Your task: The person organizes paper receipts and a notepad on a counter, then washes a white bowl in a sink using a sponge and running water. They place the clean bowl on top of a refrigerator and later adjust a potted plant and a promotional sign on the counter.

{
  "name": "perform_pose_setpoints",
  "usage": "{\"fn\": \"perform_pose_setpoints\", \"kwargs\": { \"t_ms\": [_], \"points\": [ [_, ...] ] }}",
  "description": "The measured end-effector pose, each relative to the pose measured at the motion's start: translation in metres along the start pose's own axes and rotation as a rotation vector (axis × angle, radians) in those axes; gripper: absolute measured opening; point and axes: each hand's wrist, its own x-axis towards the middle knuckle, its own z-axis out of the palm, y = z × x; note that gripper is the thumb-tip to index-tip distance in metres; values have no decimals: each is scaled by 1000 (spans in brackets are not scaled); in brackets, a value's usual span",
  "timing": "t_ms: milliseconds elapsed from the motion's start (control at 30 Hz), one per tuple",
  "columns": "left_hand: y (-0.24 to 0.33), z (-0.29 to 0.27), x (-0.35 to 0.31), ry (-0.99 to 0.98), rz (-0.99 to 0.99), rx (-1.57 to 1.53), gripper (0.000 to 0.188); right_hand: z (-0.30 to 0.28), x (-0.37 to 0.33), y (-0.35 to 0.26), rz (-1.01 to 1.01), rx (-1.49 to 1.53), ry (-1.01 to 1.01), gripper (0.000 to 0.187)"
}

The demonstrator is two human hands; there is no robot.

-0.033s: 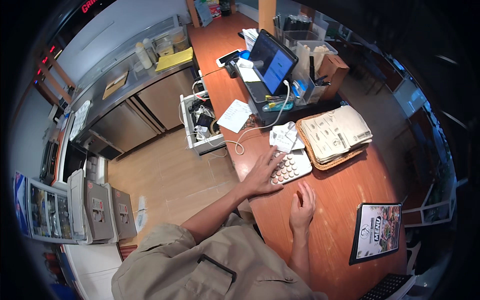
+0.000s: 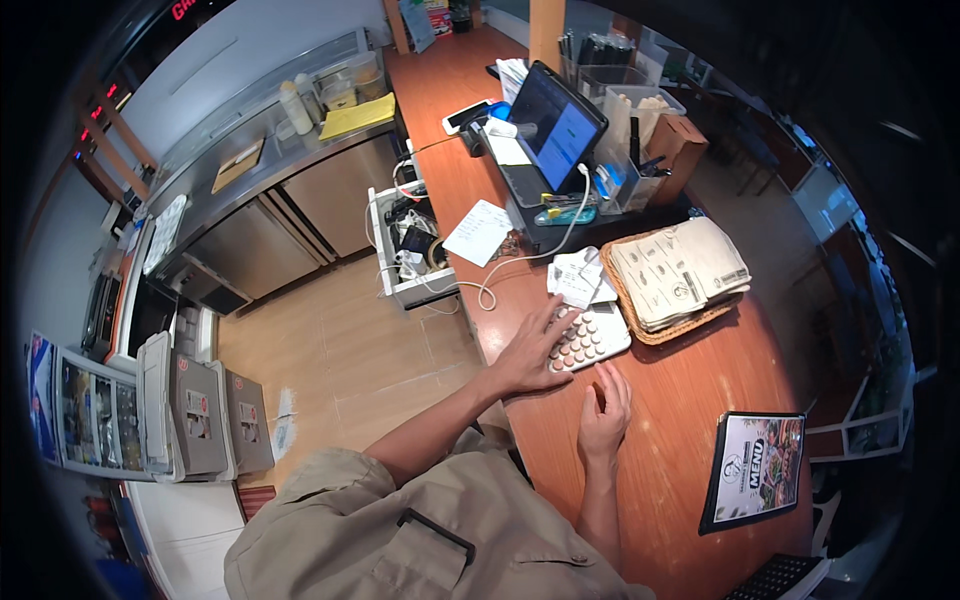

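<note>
My left hand (image 2: pixel 528 355) lies over the left side of a white calculator (image 2: pixel 592 342) with round keys, fingers stretched toward its top rows. It is open and holds nothing. Small white paper slips (image 2: pixel 577 278) lie against the calculator's far end and partly cover it. Just below the calculator's near right corner, my right hand (image 2: pixel 606 412) rests on its side on the wooden counter (image 2: pixel 650 440). Its fingers are loosely extended, with nothing in them. To the calculator's right sits a wicker basket (image 2: pixel 668 335) holding a stack of printed cream paper (image 2: pixel 680 270).
Beyond the slips stands a tablet (image 2: pixel 555 125) with a white cable (image 2: pixel 540 253). A handwritten sheet (image 2: pixel 478 232) lies near an open drawer (image 2: pixel 425 288) of cables. Pen holders (image 2: pixel 635 185) and a wooden box (image 2: pixel 677 155) stand behind. A menu (image 2: pixel 755 470) lies at right.
The view has shifted slightly, so the counter items appear a little farther right. My hands keep nearly the same place by the calculator.
</note>
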Motion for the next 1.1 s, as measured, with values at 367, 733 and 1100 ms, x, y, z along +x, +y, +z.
{"fn": "perform_pose_setpoints", "kwargs": {
  "t_ms": [367,733,1100],
  "points": [
    [-12,-22,-43,60,25,50,95,81,174,-32,163,157,16,35],
    [-54,-54,-22,49,42,106,88,1,101,-80,86,151,333,38],
    [-76,-34,60,-85,159,111,91,-9,68,8,446,44,276,41]
  ]
}}
